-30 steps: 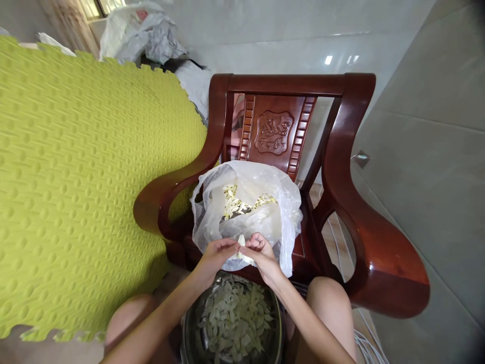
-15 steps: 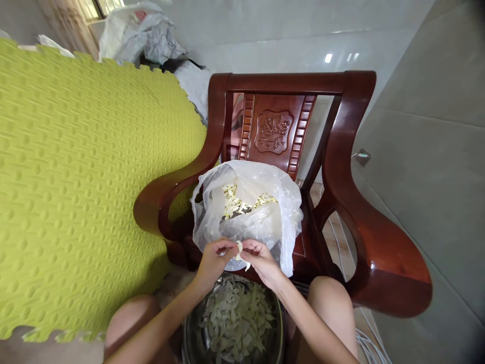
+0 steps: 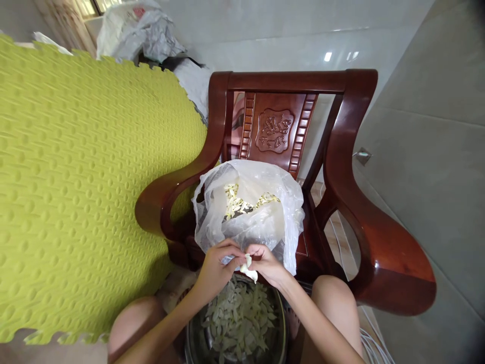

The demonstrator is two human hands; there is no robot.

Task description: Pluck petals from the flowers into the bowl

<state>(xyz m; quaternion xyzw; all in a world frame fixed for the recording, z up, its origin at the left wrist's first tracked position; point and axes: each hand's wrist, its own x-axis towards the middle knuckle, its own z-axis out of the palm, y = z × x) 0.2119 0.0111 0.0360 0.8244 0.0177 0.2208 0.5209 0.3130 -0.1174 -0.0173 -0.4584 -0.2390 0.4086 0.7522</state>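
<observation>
My left hand [image 3: 223, 263] and my right hand [image 3: 266, 263] meet above the basin's far side, fingertips pinched together. Between them is a pale, petal-like piece [image 3: 249, 270], curled and hanging down below the fingers. Just beyond my hands, a white plastic bag [image 3: 291, 217] lies open on the chair seat. Inside it are small whitish-yellow pieces [image 3: 235, 203] resembling petals. Below my hands, between my knees, stands a round metal basin [image 3: 282, 328] holding many pale, petal-like pieces [image 3: 240, 318].
A dark red wooden chair [image 3: 293, 81] with wide curved arms surrounds the bag. To the left stands a yellow-green foam mat [image 3: 94, 177]. White cables [image 3: 373, 344] lie on the floor at the right. Behind the mat are crumpled plastic bags [image 3: 140, 33].
My hands have shifted slightly right, and the pale piece now hangs lower, showing more of itself. The camera view has moved a little.
</observation>
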